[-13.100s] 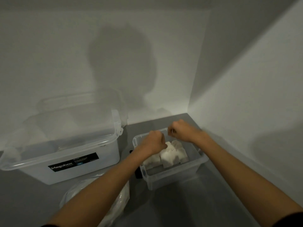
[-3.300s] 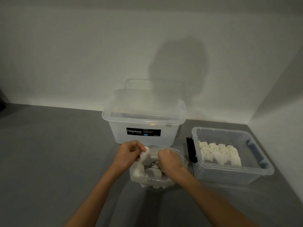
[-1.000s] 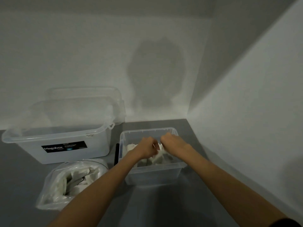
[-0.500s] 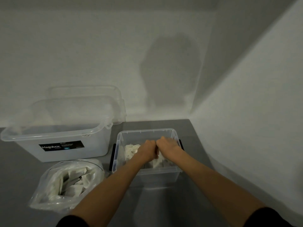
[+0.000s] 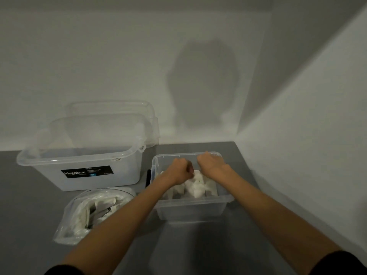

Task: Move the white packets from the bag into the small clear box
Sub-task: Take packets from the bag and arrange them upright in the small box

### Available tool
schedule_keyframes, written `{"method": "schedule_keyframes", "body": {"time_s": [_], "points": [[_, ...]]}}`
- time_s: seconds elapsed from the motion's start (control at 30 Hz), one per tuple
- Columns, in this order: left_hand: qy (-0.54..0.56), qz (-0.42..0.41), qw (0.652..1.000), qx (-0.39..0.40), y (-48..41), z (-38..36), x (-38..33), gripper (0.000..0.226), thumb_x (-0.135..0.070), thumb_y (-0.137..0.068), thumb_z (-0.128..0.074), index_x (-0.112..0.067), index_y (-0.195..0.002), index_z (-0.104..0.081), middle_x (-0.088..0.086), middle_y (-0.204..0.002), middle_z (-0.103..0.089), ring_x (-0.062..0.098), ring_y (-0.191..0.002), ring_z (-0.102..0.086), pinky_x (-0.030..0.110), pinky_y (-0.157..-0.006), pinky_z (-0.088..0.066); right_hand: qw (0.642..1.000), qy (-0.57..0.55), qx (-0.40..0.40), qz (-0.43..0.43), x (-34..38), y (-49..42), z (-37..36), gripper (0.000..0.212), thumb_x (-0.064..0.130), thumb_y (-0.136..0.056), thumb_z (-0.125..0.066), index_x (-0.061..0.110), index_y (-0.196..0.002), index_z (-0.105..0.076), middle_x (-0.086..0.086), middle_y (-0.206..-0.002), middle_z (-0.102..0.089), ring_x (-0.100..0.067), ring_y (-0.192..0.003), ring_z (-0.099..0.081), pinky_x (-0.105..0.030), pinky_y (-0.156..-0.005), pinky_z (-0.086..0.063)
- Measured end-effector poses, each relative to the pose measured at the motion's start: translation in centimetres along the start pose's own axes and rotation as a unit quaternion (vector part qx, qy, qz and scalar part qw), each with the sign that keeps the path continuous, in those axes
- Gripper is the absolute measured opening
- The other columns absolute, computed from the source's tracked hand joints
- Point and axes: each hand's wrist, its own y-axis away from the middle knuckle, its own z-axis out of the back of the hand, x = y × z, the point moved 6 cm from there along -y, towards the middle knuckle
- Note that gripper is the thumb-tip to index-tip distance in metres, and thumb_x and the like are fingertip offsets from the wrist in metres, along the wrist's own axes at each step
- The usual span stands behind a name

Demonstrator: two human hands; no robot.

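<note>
Left hand (image 5: 179,170) and right hand (image 5: 211,164) reaching into small clear box (image 5: 191,201), fingers curling downward, probably tidying white packets (image 5: 196,186) into upright rows to save room. Pinch hidden, cannot tell. Bag (image 5: 68,223) lying open just beside box, more waiting inside, keeping reaches short.

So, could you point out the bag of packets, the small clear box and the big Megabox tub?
bag (image 5: 68,225), head view, on its crinkled left plastic wall.
small clear box (image 5: 190,211), head view, on its bare front wall.
Megabox tub (image 5: 87,172), head view, on the black label on its front wall.
</note>
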Motion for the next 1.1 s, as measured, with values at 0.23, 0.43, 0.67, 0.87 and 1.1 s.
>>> {"method": "schedule_keyframes", "body": {"time_s": [0.23, 0.43, 0.67, 0.87, 1.1], "points": [[0.078, -0.042, 0.994, -0.069, 6.3, 9.7, 1.5, 0.011, -0.013, -0.086, -0.066, -0.016, -0.094, -0.072, -0.007, -0.086, -0.069, -0.001, -0.076, -0.06, 0.01, -0.071, -0.045, 0.991, -0.089, -0.093, 0.04, 4.7, 2.2, 7.5, 0.018, 0.025, -0.091, -0.059, 0.017, -0.105, -0.067, -0.007, -0.108, -0.064, -0.028, -0.094, -0.062, -0.032, -0.07, -0.042], [0.11, 0.014, 0.985, -0.134, 13.7, 14.8, 8.9, 0.011, -0.02, -0.085, -0.068, -0.016, -0.094, -0.073, -0.007, -0.079, -0.068, 0.005, -0.076, -0.062, 0.02, -0.074, -0.049, 0.972, -0.17, -0.122, 0.111, 13.1, 3.9, 9.0, 0.015, 0.027, -0.089, -0.061, 0.021, -0.098, -0.071, -0.001, -0.099, -0.068, -0.021, -0.092, -0.063, -0.034, -0.075, -0.052], [0.066, 0.084, 0.992, -0.073, 19.8, 12.4, 17.7, 0.009, -0.014, -0.087, -0.065, -0.015, -0.093, -0.072, -0.009, -0.082, -0.069, 0.003, -0.074, -0.064, 0.014, -0.069, -0.049, 0.948, -0.256, 0.005, 0.187, 23.4, 4.3, 4.7, 0.014, 0.018, -0.089, -0.063, 0.012, -0.098, -0.072, -0.004, -0.1, -0.069, -0.013, -0.081, -0.063, -0.026, -0.073, -0.052], [-0.002, 0.106, 0.994, 0.012, 21.2, 9.4, 21.4, 0.021, -0.015, -0.085, -0.065, -0.012, -0.105, -0.068, 0.002, -0.102, -0.069, 0.014, -0.092, -0.063, 0.026, -0.082, -0.05, 0.977, -0.155, 0.064, 0.134, 27.6, 2.5, -1.3, 0.014, 0.005, -0.088, -0.056, 0.005, -0.093, -0.07, -0.011, -0.099, -0.068, -0.025, -0.086, -0.064, -0.033, -0.074, -0.054], [0.043, 0.066, 0.997, 0.008, 20.6, 8.1, 21.5, 0.017, -0.014, -0.084, -0.065, -0.013, -0.102, -0.068, -0.002, -0.095, -0.07, 0.009, -0.085, -0.063, 0.02, -0.075, -0.048, 0.986, -0.166, 0.02, 0.019, 27.4, 1.7, -5.1, 0.011, -0.002, -0.087, -0.056, -0.003, -0.095, -0.063, -0.019, -0.099, -0.065, -0.029, -0.085, -0.063, -0.029, -0.064, -0.043]]}}
